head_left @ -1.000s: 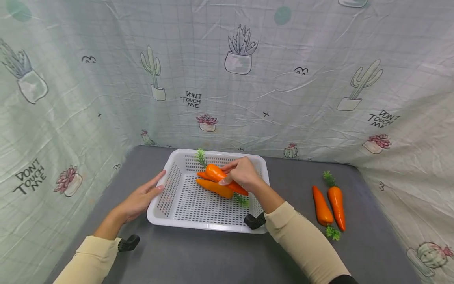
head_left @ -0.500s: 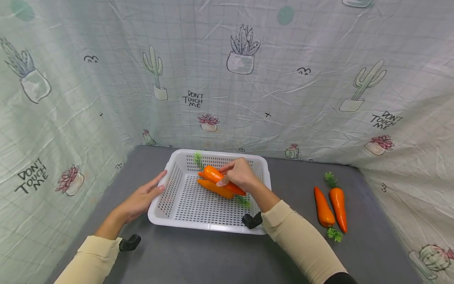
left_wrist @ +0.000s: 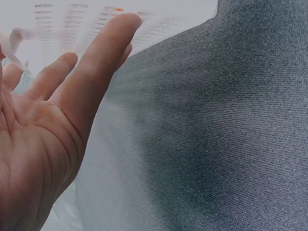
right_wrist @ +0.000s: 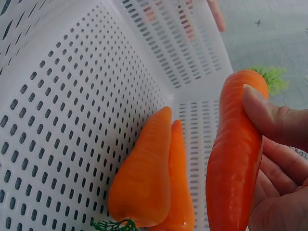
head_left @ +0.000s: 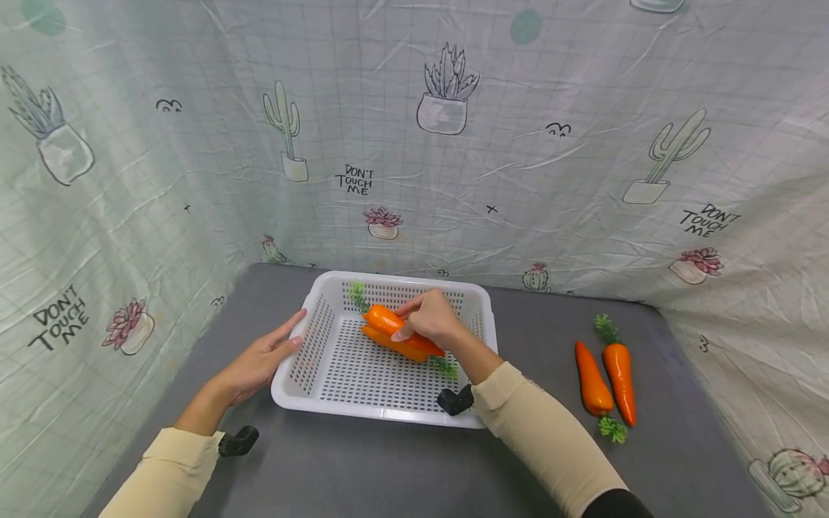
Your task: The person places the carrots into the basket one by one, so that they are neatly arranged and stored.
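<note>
My right hand (head_left: 432, 321) grips a plump orange carrot (right_wrist: 236, 144) over the white perforated basket (head_left: 376, 413). The thumb lies along its upper side, and a green leafy top (head_left: 358, 295) shows at its far end. Under it, on the basket floor, a wide carrot (right_wrist: 144, 178) lies beside a thinner carrot (right_wrist: 179, 173); in the head view the held carrot partly covers them. At the basket's left end my left hand (head_left: 259, 362) touches the rim and outer wall with straight fingers (left_wrist: 103, 57), holding nothing.
On the grey table (head_left: 324, 467), right of the basket, two more carrots lie side by side: one with its leaves toward me (head_left: 592, 385), another with its leaves away (head_left: 619, 374). A printed cactus curtain (head_left: 486, 173) stands behind and along both sides.
My right hand has moved slightly left and nearer with the carrot, lowering it over those in the basket. The left hand stays at the basket's side.
</note>
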Available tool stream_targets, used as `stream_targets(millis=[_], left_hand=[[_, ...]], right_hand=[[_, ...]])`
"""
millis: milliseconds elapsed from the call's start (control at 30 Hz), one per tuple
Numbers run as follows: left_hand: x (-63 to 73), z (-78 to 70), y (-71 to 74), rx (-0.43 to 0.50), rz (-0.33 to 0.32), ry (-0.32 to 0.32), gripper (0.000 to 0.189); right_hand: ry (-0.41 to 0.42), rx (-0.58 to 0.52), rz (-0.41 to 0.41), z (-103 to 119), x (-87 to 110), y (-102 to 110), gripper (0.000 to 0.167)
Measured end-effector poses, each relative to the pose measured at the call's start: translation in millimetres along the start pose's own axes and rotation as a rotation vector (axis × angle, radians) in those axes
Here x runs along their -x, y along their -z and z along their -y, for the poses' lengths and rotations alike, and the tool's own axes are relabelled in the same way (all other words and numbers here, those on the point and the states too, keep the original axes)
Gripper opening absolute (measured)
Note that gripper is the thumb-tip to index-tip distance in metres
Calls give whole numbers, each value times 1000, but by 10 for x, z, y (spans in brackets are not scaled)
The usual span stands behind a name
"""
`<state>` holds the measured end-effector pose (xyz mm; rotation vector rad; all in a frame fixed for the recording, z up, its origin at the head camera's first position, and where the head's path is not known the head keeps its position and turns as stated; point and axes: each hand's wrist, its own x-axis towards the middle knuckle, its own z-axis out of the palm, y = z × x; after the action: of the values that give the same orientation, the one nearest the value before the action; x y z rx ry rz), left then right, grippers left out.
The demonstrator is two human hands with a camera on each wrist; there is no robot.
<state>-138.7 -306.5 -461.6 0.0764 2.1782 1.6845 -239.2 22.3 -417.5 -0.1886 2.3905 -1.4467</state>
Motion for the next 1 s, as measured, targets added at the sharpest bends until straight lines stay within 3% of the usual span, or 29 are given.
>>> stream_targets(millis=[533,1000], left_hand=[[2,19,-1,-8,-14,16,66],[27,-16,1,-5,-6,3,67]], right_hand=[[-33,9,48,-3,-167,-87,35],[52,115,109,-111,-244,-190,38]])
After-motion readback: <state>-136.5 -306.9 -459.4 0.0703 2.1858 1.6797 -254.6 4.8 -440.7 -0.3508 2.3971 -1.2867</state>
